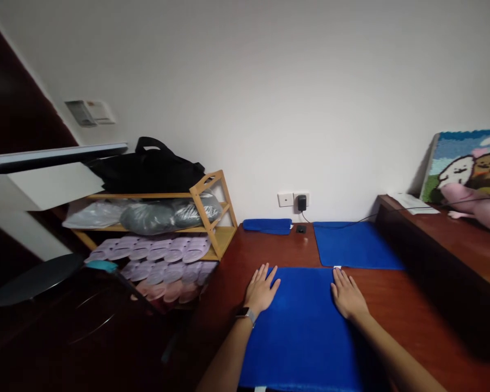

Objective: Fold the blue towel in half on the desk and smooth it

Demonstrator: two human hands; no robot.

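Observation:
A blue cloth (pixel 300 326) lies spread flat on the reddish-brown desk (pixel 396 305) in front of me. My left hand (pixel 261 289) rests palm down over its far left corner, fingers apart; a watch (pixel 245 313) is on that wrist. At the far right corner, my right hand (pixel 348 296) lies flat with its fingers stretched forward, close to a small white tag (pixel 337 267). Behind it, a second blue cloth (pixel 355 245) is spread out. A folded blue cloth (pixel 267 225) sits against the wall. Neither hand holds anything.
A black plug (pixel 301 203) in the wall socket trails a cable rightward over the far cloth. On the right, a raised ledge (pixel 445 245) carries a pink plush toy (pixel 477 204) and a picture (pixel 469 163). At left stands a wooden rack (pixel 210 218) with a black bag (pixel 155 169) and slippers.

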